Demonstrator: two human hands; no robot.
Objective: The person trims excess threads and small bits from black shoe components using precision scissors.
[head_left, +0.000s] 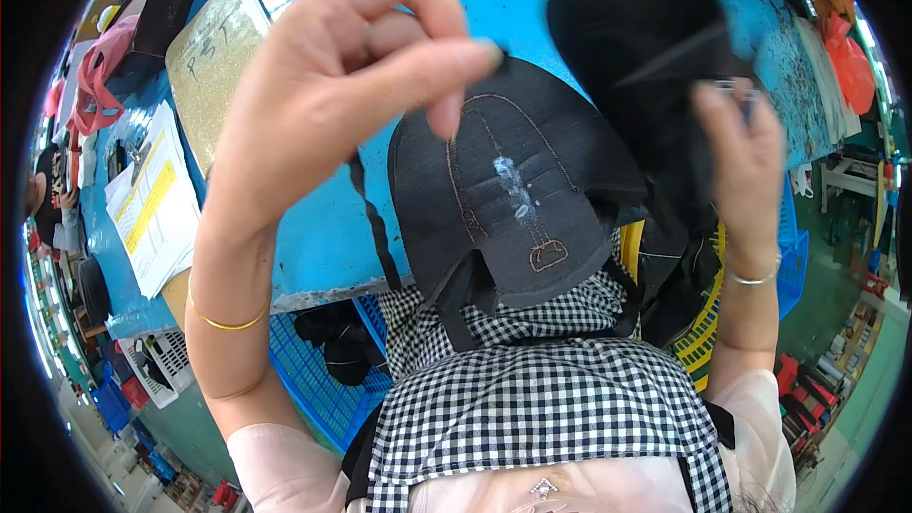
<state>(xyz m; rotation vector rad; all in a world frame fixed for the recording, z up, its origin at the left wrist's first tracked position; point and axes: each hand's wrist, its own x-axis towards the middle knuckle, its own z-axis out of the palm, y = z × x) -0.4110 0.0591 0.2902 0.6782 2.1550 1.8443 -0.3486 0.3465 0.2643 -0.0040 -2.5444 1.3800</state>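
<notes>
My left hand [370, 76] is raised over the table, thumb and fingers pinched together. A small dark bit shows at the thumb tip; I cannot make out what it is. Below it lies a black rounded panel [532, 147] with reddish-brown stitch lines and a whitish smear. Its lower edge overhangs the table toward my checked apron [532, 399]. At the right, my right hand [746, 161] grips a second black curved piece [636, 28], blurred by motion and held above the table. Something small and silvery shows between the right fingers, too unclear to name.
Papers [152, 199] and a gold-coloured board [214, 66] lie on the left of the blue table [323, 237], with a dark box [161, 14] behind. A blue basket [313, 370] and a yellow basket [698, 342] holding black pieces stand below the table edge.
</notes>
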